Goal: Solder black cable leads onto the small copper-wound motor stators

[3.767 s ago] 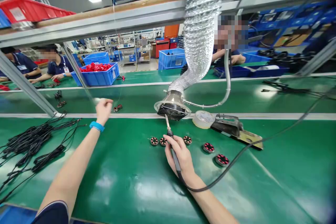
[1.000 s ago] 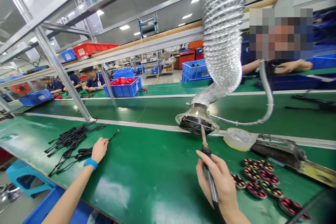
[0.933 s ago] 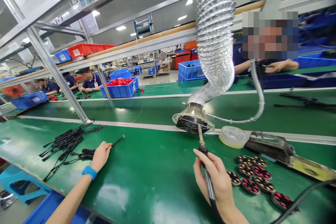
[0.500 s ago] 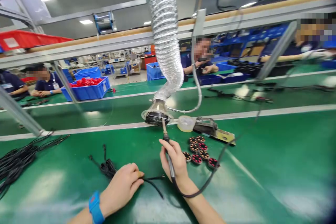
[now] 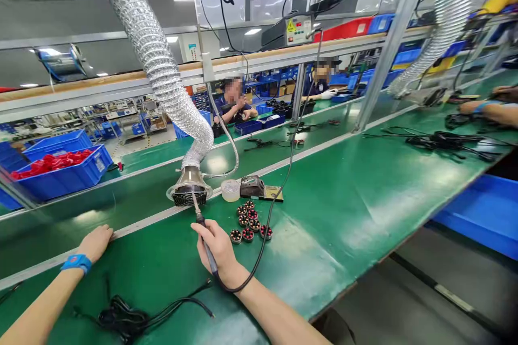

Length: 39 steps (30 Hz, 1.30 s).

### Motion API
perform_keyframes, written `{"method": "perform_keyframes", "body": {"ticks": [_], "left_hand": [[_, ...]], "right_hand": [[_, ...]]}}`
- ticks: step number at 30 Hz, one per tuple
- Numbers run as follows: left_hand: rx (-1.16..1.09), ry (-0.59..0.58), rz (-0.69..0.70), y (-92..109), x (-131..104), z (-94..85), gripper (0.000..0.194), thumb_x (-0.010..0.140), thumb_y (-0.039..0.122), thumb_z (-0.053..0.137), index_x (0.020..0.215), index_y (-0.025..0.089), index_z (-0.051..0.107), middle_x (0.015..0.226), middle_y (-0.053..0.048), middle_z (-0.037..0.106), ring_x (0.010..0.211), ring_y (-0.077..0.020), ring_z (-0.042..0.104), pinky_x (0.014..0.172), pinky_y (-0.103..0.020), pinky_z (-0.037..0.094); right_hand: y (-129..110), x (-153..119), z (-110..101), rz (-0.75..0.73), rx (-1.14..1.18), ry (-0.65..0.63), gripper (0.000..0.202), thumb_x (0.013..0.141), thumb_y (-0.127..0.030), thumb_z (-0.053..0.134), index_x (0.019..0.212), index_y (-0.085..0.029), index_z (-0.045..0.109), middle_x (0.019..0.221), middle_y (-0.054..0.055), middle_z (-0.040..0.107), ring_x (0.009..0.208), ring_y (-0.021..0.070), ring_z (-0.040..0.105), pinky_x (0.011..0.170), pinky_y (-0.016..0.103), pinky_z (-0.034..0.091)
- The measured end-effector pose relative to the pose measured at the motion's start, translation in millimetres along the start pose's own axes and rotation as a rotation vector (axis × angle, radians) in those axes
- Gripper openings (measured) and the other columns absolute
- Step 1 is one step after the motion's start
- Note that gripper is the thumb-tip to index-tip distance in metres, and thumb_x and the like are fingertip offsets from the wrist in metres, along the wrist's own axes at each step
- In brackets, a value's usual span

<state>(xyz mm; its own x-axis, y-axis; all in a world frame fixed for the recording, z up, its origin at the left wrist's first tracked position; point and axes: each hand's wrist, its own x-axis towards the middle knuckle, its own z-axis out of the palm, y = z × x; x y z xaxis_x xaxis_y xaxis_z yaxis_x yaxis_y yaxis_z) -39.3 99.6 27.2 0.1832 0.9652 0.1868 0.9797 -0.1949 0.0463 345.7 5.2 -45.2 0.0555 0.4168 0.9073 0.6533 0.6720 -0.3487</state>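
Observation:
My right hand grips a soldering iron, its tip pointing up in front of the fume extractor nozzle. My left hand, with a blue wristband, rests at the metal strip along the bench's far side; its fingers are bunched and any held item is hidden. A black cable bundle lies below my hands on the green bench, its loose ends reaching right. Several small round motor coils sit right of the iron. Behind them are a roll of clear tape and an iron stand.
A silver duct hangs down to the nozzle. The iron's cord loops up on the right. Blue bins stand at the left, one holding red parts. More black cables and another person's hand are at the right.
My left hand has let go of the black cable and moved left and forward to the metal strip. The view has swung right; my right hand still holds the iron near the nozzle.

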Motion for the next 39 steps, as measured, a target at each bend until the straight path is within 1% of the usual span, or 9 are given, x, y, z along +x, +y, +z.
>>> {"method": "perform_keyframes", "body": {"ticks": [4, 7, 11, 14, 19, 25, 31, 36, 39], "left_hand": [[0.125, -0.036, -0.010, 6, -5, -5.2, 0.025, 0.083, 0.023, 0.038, 0.061, 0.021, 0.052, 0.070, -0.008, 0.059, 0.078, -0.0272, 0.060, 0.076, -0.034, 0.045], [0.058, -0.033, -0.027, 32, -10, -8.3, 0.031, 0.084, 0.038, 0.042, 0.064, 0.021, 0.057, 0.072, -0.007, 0.061, 0.072, -0.0258, 0.061, 0.069, -0.033, 0.047], [-0.243, 0.048, 0.098, 109, -43, -11.4, 0.041, 0.085, 0.049, 0.049, 0.057, 0.020, 0.055, 0.113, -0.012, 0.065, 0.078, -0.0231, 0.064, 0.062, -0.031, 0.050], [-0.538, 0.029, 0.164, 180, -84, -10.2, 0.033, 0.091, 0.044, 0.051, 0.069, 0.021, 0.059, 0.115, -0.011, 0.065, 0.111, -0.0284, 0.062, 0.062, -0.027, 0.051], [-0.917, -0.201, 0.046, 252, -122, 5.6, 0.036, 0.100, 0.047, 0.041, 0.095, 0.021, 0.065, 0.073, -0.003, 0.066, 0.059, -0.0181, 0.061, 0.059, -0.030, 0.049], [-0.442, 0.040, 0.116, 236, -131, 21.6, 0.034, 0.105, 0.038, 0.035, 0.087, 0.023, 0.059, 0.069, 0.000, 0.063, 0.061, -0.0170, 0.057, 0.061, -0.029, 0.038], [-0.117, 0.100, 0.146, 194, -143, 24.4, 0.030, 0.104, 0.035, 0.041, 0.107, 0.021, 0.068, 0.096, -0.007, 0.078, 0.077, -0.0227, 0.073, 0.064, -0.029, 0.045], [0.059, 0.097, -0.036, 154, -160, -3.8, 0.034, 0.104, 0.030, 0.041, 0.117, 0.016, 0.069, 0.103, -0.011, 0.077, 0.087, -0.0264, 0.074, 0.070, -0.033, 0.052], [0.008, 0.004, -0.021, 140, -175, -26.2, 0.034, 0.104, 0.032, 0.042, 0.111, 0.018, 0.072, 0.101, -0.010, 0.074, 0.086, -0.0238, 0.072, 0.074, -0.033, 0.053]], "right_hand": [[1, 0, 2, -0.004, 0.023, -0.006, 0.043, 0.087, -0.002, 0.047, 0.124, -0.019, 0.063, 0.097, 0.009, 0.062, 0.073, 0.0161, 0.061, 0.067, 0.029, 0.055], [2, 0, 3, 0.002, 0.017, 0.007, 0.044, 0.086, -0.002, 0.048, 0.122, -0.019, 0.064, 0.096, 0.009, 0.062, 0.071, 0.0164, 0.061, 0.066, 0.029, 0.054], [4, 1, 3, 0.032, -0.012, -0.022, 0.046, 0.086, -0.001, 0.048, 0.124, -0.022, 0.064, 0.097, 0.009, 0.062, 0.071, 0.0166, 0.061, 0.068, 0.029, 0.055], [8, -1, 0, 0.068, -0.021, -0.050, 0.044, 0.088, -0.004, 0.049, 0.124, -0.023, 0.065, 0.099, 0.009, 0.063, 0.076, 0.0179, 0.064, 0.072, 0.030, 0.056], [15, -3, -10, 0.177, -0.051, -0.048, 0.043, 0.089, -0.006, 0.049, 0.125, -0.024, 0.065, 0.106, 0.010, 0.061, 0.086, 0.0186, 0.067, 0.078, 0.030, 0.057], [15, 3, -44, 0.290, -0.074, 0.042, 0.035, 0.095, -0.014, 0.050, 0.127, -0.022, 0.061, 0.110, 0.010, 0.061, 0.096, 0.0207, 0.067, 0.086, 0.033, 0.056], [23, -24, -80, 0.289, -0.211, -0.204, 0.036, 0.096, -0.021, 0.050, 0.130, -0.022, 0.060, 0.119, 0.012, 0.061, 0.099, 0.0241, 0.068, 0.085, 0.036, 0.057], [32, -44, -88, 0.285, -0.219, -0.308, 0.039, 0.096, -0.027, 0.052, 0.134, -0.023, 0.057, 0.120, 0.011, 0.062, 0.103, 0.0261, 0.067, 0.090, 0.040, 0.055], [33, -50, -84, 0.272, -0.232, -0.339, 0.039, 0.096, -0.029, 0.051, 0.134, -0.023, 0.057, 0.117, 0.011, 0.062, 0.099, 0.0262, 0.067, 0.086, 0.039, 0.056]]}}
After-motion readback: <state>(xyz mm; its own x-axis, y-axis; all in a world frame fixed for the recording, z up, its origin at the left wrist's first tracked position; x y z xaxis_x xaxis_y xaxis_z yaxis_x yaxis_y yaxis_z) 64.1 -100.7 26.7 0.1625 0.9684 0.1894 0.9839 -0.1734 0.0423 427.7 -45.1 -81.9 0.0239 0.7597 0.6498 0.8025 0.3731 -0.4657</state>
